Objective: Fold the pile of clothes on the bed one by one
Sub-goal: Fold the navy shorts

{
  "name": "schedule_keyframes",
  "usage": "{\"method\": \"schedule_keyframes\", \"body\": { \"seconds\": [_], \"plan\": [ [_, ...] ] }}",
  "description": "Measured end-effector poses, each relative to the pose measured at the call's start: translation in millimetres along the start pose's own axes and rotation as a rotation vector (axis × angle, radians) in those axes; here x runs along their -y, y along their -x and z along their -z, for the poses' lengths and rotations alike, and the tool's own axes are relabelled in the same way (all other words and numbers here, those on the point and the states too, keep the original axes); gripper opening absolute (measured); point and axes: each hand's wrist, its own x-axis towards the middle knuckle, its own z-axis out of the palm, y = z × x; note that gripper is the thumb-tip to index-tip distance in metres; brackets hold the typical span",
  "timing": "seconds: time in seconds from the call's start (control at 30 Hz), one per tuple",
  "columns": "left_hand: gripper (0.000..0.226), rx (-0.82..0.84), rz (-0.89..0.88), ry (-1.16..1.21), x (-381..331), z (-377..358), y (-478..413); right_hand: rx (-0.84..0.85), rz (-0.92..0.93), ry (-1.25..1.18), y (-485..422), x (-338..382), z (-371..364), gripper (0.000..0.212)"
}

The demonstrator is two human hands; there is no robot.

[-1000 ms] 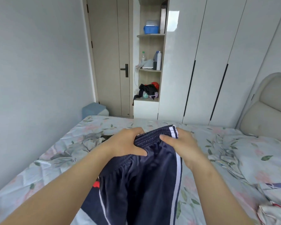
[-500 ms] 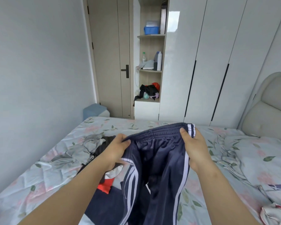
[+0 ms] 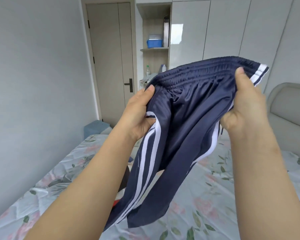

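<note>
Above the floral bed [image 3: 215,196], well clear of the sheet, a pair of navy shorts [image 3: 180,135] with white side stripes hangs by its waistband. At the left end of the elastic, the left hand [image 3: 139,111] pinches the fabric, thumb on top and fingers hidden behind the cloth. Between the hands the waistband sags a little and the legs dangle twisted, one striped seam turned toward the front. At the right end, the right hand [image 3: 244,104] grips the band, thumb pressed over it beside the striped corner. A sliver of the pile [image 3: 126,177] shows behind the left forearm. The likely trouble from here: the slick cloth could slide out of either pinch, or the twisted legs could land crooked and set creases if laid down unstraightened. Lowering them onto the pile would tangle them with unfolded clothes
</note>
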Motion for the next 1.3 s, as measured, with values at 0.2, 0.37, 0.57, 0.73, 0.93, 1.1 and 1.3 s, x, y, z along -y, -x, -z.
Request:
{"method": "schedule_keyframes", "body": {
  "seconds": [0.2,0.37,0.57,0.73,0.93,1.1,1.3],
  "plan": [
    [0.032,-0.002,0.106,-0.017,5,4,-5,0.022,0.018,0.17,-3,1,15,0.016],
    [0.028,-0.084,0.368,-0.24,50,68,17,-0.092,-0.198,0.491,-2,-52,75,0.015],
    [0.036,-0.248,0.618,-0.282,96,143,59,-0.062,-0.461,0.857,11,-99,158,0.015],
    [0.014,-0.363,0.709,-0.287,121,168,84,0.087,-0.646,0.967,37,-123,189,0.011],
    [0.01,-0.55,0.587,-0.243,144,168,106,0.098,-0.636,0.972,72,-150,190,0.007],
    [0.005,-0.58,0.47,-0.334,160,132,117,0.113,-0.571,0.91,104,-176,167,0.008],
    [0.014,-0.503,0.458,-0.216,161,111,124,0.191,-0.725,0.595,121,-191,150,0.025]
  ]
}}
